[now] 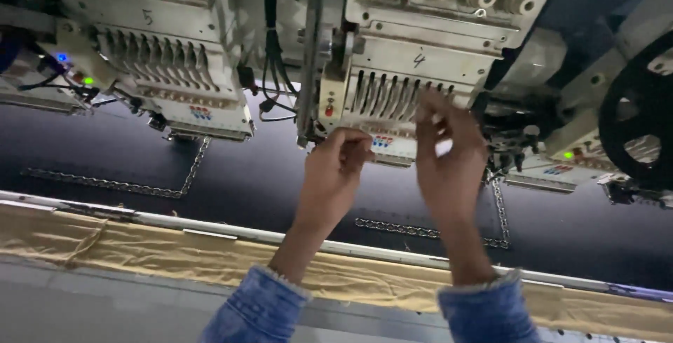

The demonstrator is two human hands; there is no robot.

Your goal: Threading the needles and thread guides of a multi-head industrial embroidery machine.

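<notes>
Your left hand (335, 167) and right hand (449, 153) are raised, fingers curled and pinching at the embroidery head (413, 69); any thread held is not discernible. Dark fabric (245, 182) lies stretched below, tan cloth (175, 255) nearer.

Two bare hands, left hand (335, 171) and right hand (449, 157); both forearms bare, faded blue denim sleeves (263, 308) with frayed cuffs just below wrists.

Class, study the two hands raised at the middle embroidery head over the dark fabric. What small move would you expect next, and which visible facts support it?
Probably a slight lowering of the left hand toward the needle area of the embroidery head. Both hands are raised in front of it, fingers curled as if pinching something fine; the right hand hangs a little higher. No thread is discernible, so this is only a judgement.
</notes>
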